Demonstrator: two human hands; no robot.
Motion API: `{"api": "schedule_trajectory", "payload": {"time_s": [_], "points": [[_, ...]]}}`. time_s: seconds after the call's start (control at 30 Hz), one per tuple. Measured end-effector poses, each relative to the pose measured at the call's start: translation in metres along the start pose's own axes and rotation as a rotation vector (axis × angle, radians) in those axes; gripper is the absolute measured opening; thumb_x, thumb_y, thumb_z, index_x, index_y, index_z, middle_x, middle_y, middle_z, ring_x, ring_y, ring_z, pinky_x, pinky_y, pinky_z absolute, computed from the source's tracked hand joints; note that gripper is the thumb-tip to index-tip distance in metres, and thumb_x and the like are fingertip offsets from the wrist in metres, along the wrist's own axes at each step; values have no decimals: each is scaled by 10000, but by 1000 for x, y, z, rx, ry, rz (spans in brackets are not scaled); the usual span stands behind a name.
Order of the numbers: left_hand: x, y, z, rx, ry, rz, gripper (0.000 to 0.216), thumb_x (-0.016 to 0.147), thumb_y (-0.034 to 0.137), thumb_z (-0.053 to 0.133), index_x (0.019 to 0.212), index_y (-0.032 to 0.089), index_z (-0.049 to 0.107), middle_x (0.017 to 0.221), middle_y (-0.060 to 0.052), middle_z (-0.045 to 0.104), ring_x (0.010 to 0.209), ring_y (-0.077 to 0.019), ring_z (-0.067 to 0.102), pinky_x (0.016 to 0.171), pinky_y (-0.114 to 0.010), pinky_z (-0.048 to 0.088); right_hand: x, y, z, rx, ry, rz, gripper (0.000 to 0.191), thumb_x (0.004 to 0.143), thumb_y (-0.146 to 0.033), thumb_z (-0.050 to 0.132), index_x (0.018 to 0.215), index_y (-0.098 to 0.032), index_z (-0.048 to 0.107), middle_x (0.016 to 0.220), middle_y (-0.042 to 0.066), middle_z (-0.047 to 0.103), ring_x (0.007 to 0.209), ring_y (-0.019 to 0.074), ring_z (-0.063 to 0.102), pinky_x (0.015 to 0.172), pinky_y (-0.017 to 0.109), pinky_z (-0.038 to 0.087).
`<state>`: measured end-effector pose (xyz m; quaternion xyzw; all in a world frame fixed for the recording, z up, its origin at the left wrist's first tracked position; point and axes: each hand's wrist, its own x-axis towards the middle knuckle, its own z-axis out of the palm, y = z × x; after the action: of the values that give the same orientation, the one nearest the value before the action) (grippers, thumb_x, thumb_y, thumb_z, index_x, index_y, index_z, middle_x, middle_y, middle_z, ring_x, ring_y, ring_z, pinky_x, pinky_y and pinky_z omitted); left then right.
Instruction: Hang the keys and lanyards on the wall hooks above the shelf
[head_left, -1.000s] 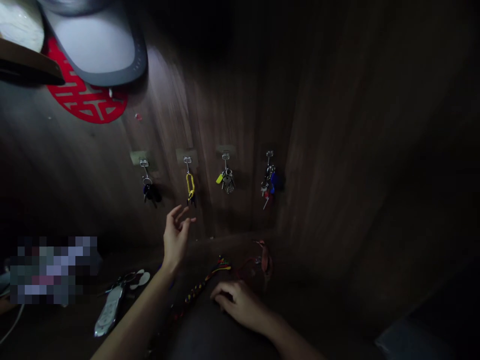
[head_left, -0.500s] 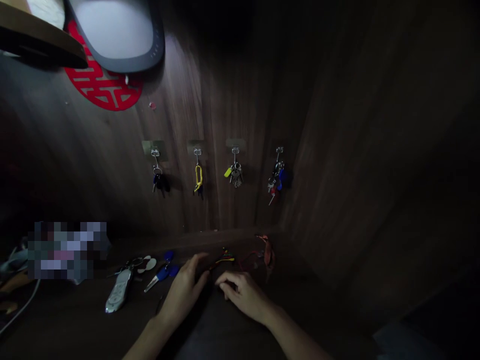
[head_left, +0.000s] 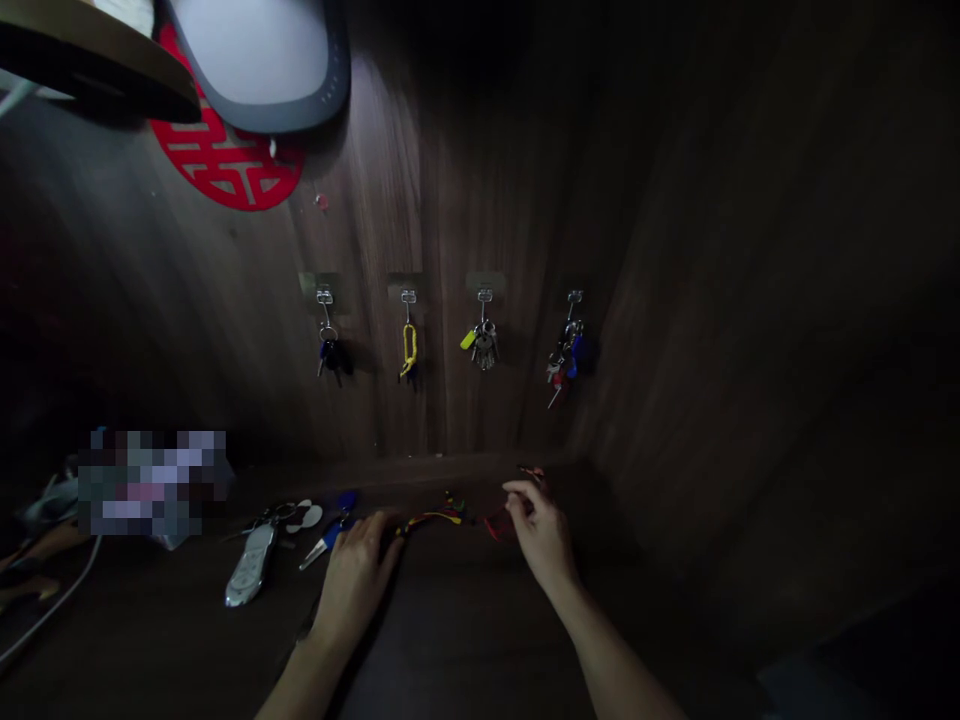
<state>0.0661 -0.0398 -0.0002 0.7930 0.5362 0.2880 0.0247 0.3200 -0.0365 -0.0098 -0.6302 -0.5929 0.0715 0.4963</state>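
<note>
My left hand (head_left: 356,565) lies low over the dark wooden surface, fingers stretched and thumb apart. Just past its fingertips is the left end of a thin yellow, red and green cord (head_left: 442,517). My right hand (head_left: 545,535) hovers over a reddish-brown strap (head_left: 536,474), hiding much of it; thumb and forefinger are bent, with a small gap showing between them. A red loop (head_left: 495,527) shows left of that wrist. Left of my left hand lie a key with blue tags (head_left: 322,545) and a silver remote fob (head_left: 251,567) with keys and white tags.
Four hooks on the wood wall hold dark keys (head_left: 330,357), a yellow cord loop (head_left: 409,348), a silver key bunch (head_left: 485,345) and keys with a blue tag (head_left: 576,355). A blurred-out item (head_left: 154,485) and white cable (head_left: 64,610) are at left; a red cutout (head_left: 232,175) is above.
My right hand has moved right, away from the multicoloured cord to the reddish-brown strap. My left hand has drawn slightly left of the cord. The view has shifted a little.
</note>
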Motion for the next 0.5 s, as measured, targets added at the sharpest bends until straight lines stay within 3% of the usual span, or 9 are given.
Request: {"api": "schedule_trajectory", "payload": {"time_s": [0.2,0.33,0.5], "points": [[1,-2,-2,101,72,-87,243,863,210,410,1063,192,548,1011,-74,652,953,-254,601,753,-373,453,11,8,-17,-243,5,44,226,809,-189,415,862,-227,631,910,41,671,837,196,591,738,309,419],[1,-2,-2,159,54,-73,259,834,159,437,1050,197,573,1001,-74,631,944,-255,582,746,-367,445,10,5,-21,-435,-39,61,237,812,-148,443,879,-257,642,938,20,670,906,202,562,735,314,373],[0,3,-1,101,2,-25,219,844,205,450,997,227,604,990,-48,626,930,-229,580,759,-350,440,8,10,-18,-506,-95,27,225,798,-151,484,891,-273,649,989,26,653,946,221,527,753,347,358]]}}
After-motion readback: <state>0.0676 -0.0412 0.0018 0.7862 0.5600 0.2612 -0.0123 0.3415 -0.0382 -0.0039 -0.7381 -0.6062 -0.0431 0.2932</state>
